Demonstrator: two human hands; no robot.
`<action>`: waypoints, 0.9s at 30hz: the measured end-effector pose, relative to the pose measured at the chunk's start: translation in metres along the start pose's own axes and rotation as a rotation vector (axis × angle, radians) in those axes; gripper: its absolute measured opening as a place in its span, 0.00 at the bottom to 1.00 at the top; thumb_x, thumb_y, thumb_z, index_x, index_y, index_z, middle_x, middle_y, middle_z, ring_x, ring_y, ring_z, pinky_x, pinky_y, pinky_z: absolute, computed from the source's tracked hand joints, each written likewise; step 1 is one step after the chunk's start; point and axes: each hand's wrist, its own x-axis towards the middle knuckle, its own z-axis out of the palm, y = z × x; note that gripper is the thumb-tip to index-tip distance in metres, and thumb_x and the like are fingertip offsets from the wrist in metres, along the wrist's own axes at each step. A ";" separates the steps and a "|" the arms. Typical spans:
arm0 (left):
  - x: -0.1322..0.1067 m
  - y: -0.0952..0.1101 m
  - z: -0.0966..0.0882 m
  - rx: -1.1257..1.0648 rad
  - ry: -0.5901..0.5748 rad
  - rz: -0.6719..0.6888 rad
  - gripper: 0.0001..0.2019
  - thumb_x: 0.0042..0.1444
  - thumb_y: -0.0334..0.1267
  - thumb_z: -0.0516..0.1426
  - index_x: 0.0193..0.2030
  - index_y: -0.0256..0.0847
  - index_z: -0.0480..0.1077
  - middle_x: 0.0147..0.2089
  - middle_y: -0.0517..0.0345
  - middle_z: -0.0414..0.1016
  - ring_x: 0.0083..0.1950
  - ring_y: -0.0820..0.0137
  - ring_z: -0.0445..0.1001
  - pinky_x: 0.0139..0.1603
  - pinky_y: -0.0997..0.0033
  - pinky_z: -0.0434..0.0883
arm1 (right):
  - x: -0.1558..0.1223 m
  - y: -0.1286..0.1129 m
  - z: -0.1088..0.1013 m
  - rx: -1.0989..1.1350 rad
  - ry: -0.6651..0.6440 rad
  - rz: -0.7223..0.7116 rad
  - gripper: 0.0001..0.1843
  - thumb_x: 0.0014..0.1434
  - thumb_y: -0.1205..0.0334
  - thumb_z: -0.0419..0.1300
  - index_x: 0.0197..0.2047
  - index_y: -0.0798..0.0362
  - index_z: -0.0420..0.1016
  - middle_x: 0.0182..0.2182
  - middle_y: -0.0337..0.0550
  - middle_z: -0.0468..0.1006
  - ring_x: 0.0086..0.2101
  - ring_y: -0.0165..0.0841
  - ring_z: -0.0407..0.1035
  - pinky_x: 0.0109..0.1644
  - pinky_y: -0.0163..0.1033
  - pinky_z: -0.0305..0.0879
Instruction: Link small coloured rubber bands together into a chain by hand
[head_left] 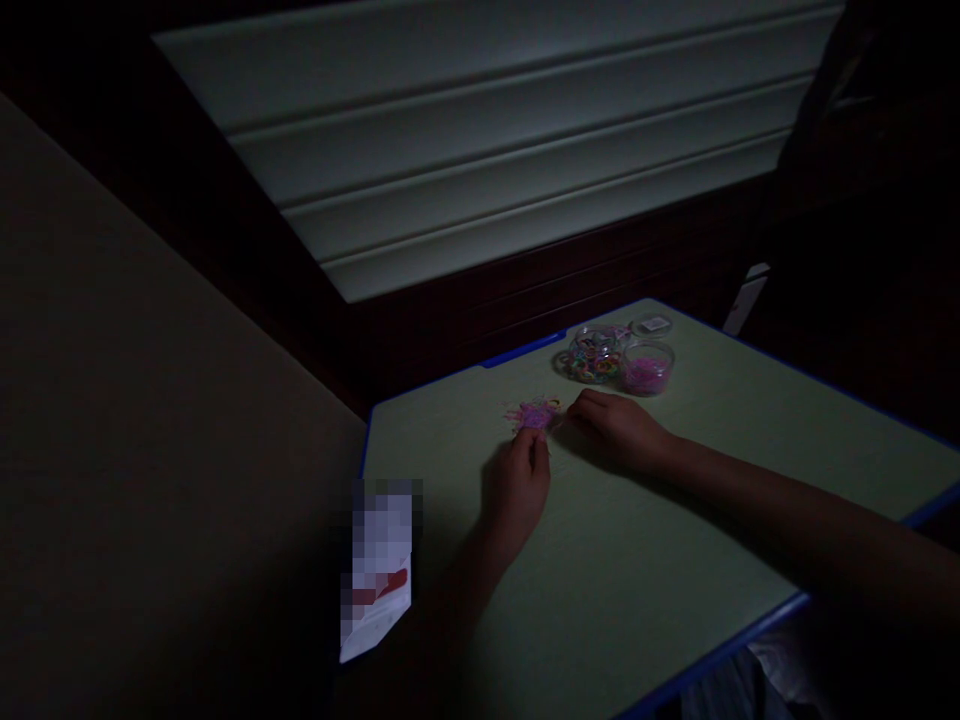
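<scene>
A small heap of pink and purple loom bands (pixel 535 412), with a few yellow ones, lies on the pale green table (pixel 675 560). My left hand (pixel 523 478) is closed in a pinch at the near edge of this heap; what its fingertips hold is too small to make out. Just right of the heap, my right hand (pixel 611 424) is also pinched, with a thin pinkish strand, seemingly a loom band, at its fingertips. Dim light blurs the finer detail around both sets of fingers.
Behind my right hand stand a clear tub of mixed-colour bands (pixel 595 355) and a clear tub of pink bands (pixel 647 370). A round clear lid (pixel 651 325) lies behind them. A lit phone-like screen (pixel 379 600) is at the left. Slatted panels (pixel 525 140) rise beyond the table.
</scene>
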 end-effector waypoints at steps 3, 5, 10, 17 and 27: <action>0.000 0.000 0.000 0.004 0.006 0.022 0.11 0.61 0.41 0.47 0.43 0.44 0.68 0.35 0.57 0.76 0.35 0.72 0.72 0.35 0.76 0.64 | 0.000 0.002 -0.004 -0.096 0.030 -0.060 0.12 0.63 0.64 0.48 0.40 0.57 0.71 0.34 0.47 0.73 0.32 0.31 0.66 0.34 0.35 0.57; -0.001 0.001 0.000 0.016 0.000 0.020 0.11 0.61 0.41 0.47 0.44 0.44 0.68 0.36 0.57 0.76 0.36 0.72 0.72 0.36 0.76 0.65 | -0.001 0.004 -0.005 -0.138 0.066 -0.102 0.12 0.63 0.64 0.48 0.41 0.57 0.71 0.34 0.47 0.73 0.32 0.31 0.65 0.35 0.35 0.57; -0.002 0.001 0.001 0.031 -0.006 0.060 0.11 0.62 0.41 0.47 0.45 0.44 0.67 0.38 0.57 0.75 0.37 0.72 0.72 0.36 0.75 0.64 | -0.003 0.010 -0.008 -0.195 0.162 -0.197 0.10 0.62 0.64 0.49 0.41 0.57 0.71 0.34 0.48 0.73 0.32 0.32 0.65 0.35 0.36 0.57; -0.005 0.003 0.001 0.032 0.057 0.132 0.15 0.62 0.44 0.46 0.52 0.43 0.63 0.42 0.56 0.75 0.40 0.70 0.72 0.39 0.73 0.66 | -0.004 0.009 -0.011 -0.205 0.153 -0.269 0.10 0.62 0.66 0.49 0.40 0.57 0.71 0.34 0.48 0.73 0.32 0.32 0.64 0.35 0.36 0.56; -0.005 0.003 0.001 0.029 0.034 0.189 0.13 0.64 0.41 0.44 0.48 0.43 0.66 0.46 0.56 0.74 0.44 0.70 0.72 0.46 0.73 0.66 | -0.005 0.003 -0.009 -0.176 0.061 -0.276 0.10 0.62 0.66 0.49 0.40 0.58 0.71 0.34 0.48 0.73 0.32 0.31 0.64 0.35 0.35 0.57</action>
